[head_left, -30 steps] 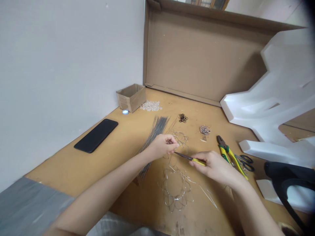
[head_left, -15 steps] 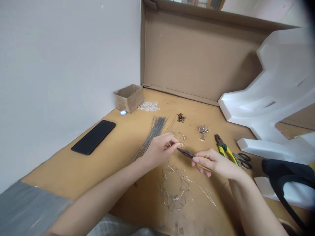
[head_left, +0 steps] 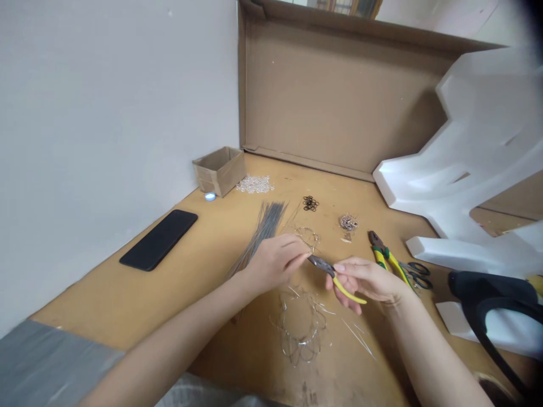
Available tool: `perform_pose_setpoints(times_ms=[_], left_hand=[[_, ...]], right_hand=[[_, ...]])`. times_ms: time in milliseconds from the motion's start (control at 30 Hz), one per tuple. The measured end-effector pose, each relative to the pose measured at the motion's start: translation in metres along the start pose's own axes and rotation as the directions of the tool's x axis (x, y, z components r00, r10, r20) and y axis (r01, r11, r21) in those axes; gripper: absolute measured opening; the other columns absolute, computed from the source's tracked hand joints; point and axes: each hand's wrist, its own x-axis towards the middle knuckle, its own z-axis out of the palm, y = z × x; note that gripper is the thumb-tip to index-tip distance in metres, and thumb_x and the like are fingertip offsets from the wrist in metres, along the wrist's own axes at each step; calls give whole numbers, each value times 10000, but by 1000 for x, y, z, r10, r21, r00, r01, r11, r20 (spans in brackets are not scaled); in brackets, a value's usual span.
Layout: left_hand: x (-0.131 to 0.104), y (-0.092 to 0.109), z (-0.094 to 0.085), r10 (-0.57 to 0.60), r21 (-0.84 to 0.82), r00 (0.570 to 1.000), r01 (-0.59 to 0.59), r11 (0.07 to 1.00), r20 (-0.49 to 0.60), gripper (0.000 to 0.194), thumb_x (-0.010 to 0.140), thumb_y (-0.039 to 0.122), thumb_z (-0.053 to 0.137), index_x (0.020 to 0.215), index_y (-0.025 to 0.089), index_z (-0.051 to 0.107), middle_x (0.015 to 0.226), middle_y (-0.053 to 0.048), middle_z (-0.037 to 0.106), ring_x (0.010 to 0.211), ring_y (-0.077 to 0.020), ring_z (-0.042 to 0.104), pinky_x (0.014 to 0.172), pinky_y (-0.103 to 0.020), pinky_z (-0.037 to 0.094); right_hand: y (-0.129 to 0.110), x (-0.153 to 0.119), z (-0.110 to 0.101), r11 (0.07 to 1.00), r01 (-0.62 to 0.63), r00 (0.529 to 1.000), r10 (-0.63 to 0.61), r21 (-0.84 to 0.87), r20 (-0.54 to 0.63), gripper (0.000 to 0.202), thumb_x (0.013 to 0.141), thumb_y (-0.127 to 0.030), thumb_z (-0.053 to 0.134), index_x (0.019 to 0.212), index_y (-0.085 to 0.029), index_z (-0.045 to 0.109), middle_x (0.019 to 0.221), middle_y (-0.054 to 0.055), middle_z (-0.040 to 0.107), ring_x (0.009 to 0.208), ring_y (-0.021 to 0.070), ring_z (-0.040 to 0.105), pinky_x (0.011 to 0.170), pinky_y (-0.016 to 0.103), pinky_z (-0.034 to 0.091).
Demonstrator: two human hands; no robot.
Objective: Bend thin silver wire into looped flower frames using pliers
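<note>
My right hand holds a pair of long-nose pliers with yellow handles, its fingers around the joint and upper handle. The jaws point left and reach the fingertips of my left hand. Those fingers are pinched together on a thin wire, mostly hidden by the hand and the plier tip. Just behind the pinch a small wire ring lies on the table. Below both hands rests a larger wire ring with looped petals. A bundle of straight grey wires extends behind my left hand.
Combination pliers and scissors lie at right, near white foam. Farther back are black rings, a silvery wire heap, clear beads and a cardboard box. A phone lies left; loose wire pieces lie front right.
The pliers have turned in my right hand, so a yellow handle now points down and right below the fingers. Their jaws have come closer against my left fingertips. The view has shifted slightly.
</note>
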Motion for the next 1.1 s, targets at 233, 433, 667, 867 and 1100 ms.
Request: perform_pose_setpoints(times_ms=[233,433,667,867,1100], left_hand=[[1,-12,9,-518,-305,851,518,799,85,141,786,266,529,706,156,567,627,19,586,533,-73,507,505,-172,393],[5,-16,5,-563,-459,757,651,605,331,142,759,270,550,710,138,525,687,-15,623,599,-94,562,540,-198,437],[11,-15,-11,-450,-547,688,726,418,569,174,755,262,588,702,123,499,698,-21,628,543,-66,553,555,-209,453],[10,-17,-18,-232,-583,675,728,361,700,193,785,305,567,738,121,532,828,-57,631,670,-94,577,599,-229,456],[9,-17,-17,-149,-621,671,733,277,726,176,789,289,575,761,118,549,827,-57,626,679,-101,589,616,-240,475]], right_hand=[[-13,-8,6,925,-38,997,7,-377,-82,383,878,-430,394,955,-113,595,710,65,656,522,108,603,469,203,419],[-17,-14,12,626,-78,933,-229,-776,-278,390,844,-477,431,864,-159,655,777,64,667,690,171,590,647,284,442],[-20,-20,14,476,-148,900,-297,-867,-318,360,785,-453,517,1005,-204,658,937,71,663,713,188,579,639,296,442],[-25,-21,11,587,-48,968,-173,-808,-183,311,798,-431,512,937,-190,651,775,21,622,677,146,525,615,253,419],[-18,-14,-2,676,19,987,-130,-737,-94,342,790,-448,524,963,-180,649,752,10,584,667,128,491,623,253,412]])
